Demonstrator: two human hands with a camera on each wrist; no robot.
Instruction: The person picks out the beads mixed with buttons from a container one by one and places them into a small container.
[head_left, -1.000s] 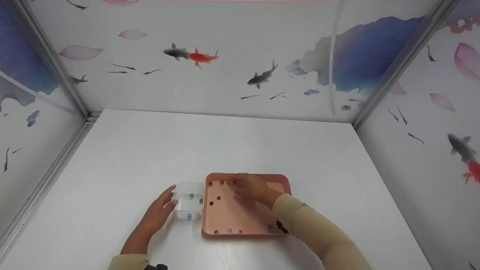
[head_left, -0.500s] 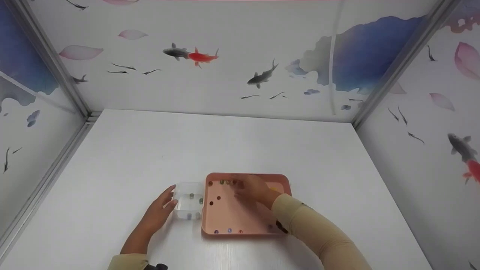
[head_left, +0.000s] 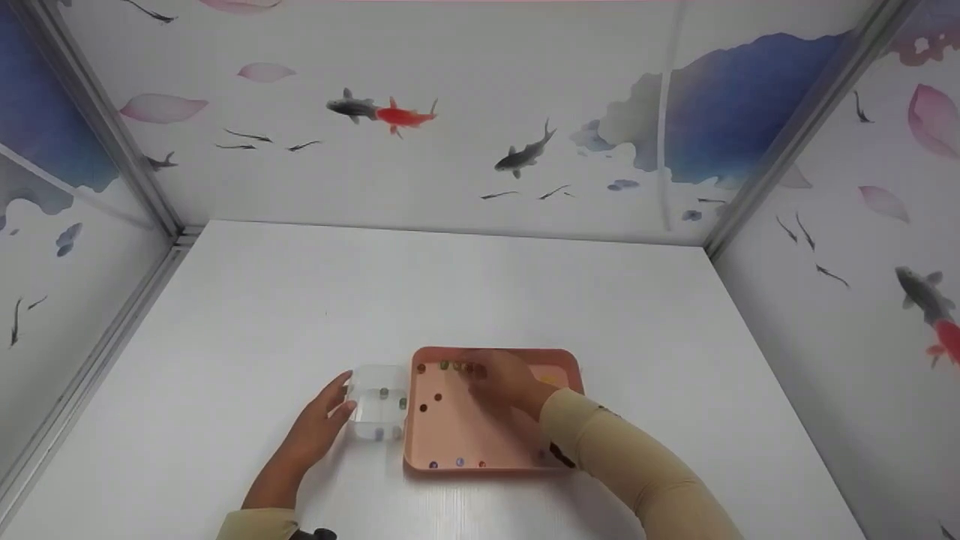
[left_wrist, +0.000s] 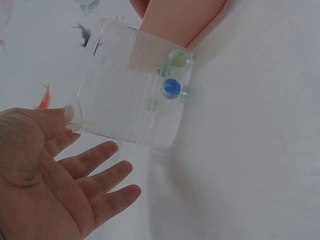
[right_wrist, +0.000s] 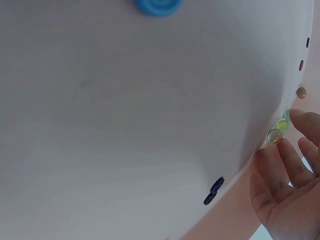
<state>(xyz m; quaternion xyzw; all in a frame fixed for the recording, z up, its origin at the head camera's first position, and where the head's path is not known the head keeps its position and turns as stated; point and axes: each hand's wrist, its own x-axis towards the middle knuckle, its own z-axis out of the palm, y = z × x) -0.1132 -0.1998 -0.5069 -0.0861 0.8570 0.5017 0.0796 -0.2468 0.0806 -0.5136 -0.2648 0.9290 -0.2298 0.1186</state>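
My left hand (head_left: 319, 427) pinches the left wall of a clear plastic box (head_left: 367, 409) between thumb and forefinger; the other fingers (left_wrist: 107, 177) are spread below it. Green-streaked glass marbles and one blue marble (left_wrist: 171, 88) lie inside the box. Against its right side stands a pink tray (head_left: 487, 427). Over the tray's far edge reaches my right hand (head_left: 502, 379). In the right wrist view its thumb and forefinger touch or nearly touch a row of greenish marbles (right_wrist: 282, 125), with its fingers loosely extended. No marble is seen gripped.
Two dark marbles (head_left: 424, 408) lie in the tray's left part, and several more line its near edge, such as a blue marble (head_left: 460, 462). Something yellow (head_left: 551, 379) shows beside the right wrist. Patterned walls (head_left: 450, 165) enclose the white table (head_left: 285, 300).
My right fingers have shifted slightly along the tray's far edge, by the marbles there. The left hand, box and tray stay where they were.
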